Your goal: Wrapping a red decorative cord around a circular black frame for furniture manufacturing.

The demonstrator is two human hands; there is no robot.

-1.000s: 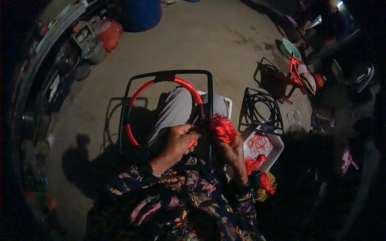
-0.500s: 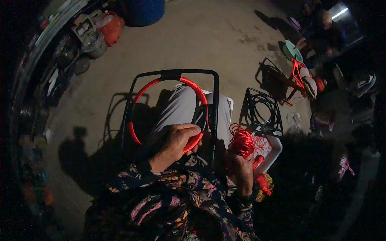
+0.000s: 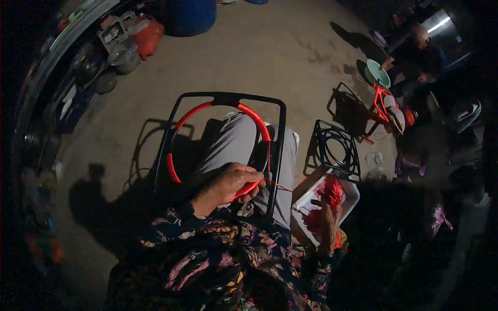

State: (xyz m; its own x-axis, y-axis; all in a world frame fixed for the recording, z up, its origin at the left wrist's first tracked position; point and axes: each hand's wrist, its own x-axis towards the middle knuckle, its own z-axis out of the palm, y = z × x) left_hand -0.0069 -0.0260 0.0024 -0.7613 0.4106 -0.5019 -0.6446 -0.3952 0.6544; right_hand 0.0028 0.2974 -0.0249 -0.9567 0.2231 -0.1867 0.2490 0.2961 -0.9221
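My hands are apart, each closed on something. My left hand (image 3: 232, 182) pinches the lower right of a ring (image 3: 262, 124), its curve wound in close, glossy turns of red cord with dark stretches between. The ring sits inside a thin black frame (image 3: 283, 142), rectangular with rounded corners, that stands upright before my lap; at the top a black section of the ring meets the frame's bar. My right hand (image 3: 328, 215) grips a loose, shaggy bundle of red cord (image 3: 333, 189), and one strand (image 3: 278, 185) stretches thinly from my left fingers toward it. Below the bundle, a white tray (image 3: 353, 198) with smooth raised walls has more tangled red cord in it. Just beyond the tray is another black frame (image 3: 337, 147), full of looping curves. My trousers (image 3: 236, 136) are plain grey cloth, my jacket (image 3: 223, 243) dark with a pink and yellow pattern. The floor (image 3: 280, 62) is dull brown, flat and blotched with darker stains, crossed by hard shadows. Farther off are a round blue tub (image 3: 192, 19), an orange-red bulging thing (image 3: 148, 39), a pale green basin (image 3: 377, 74) and a seated person (image 3: 415, 58) beside it; the room's edges sink into darkness.
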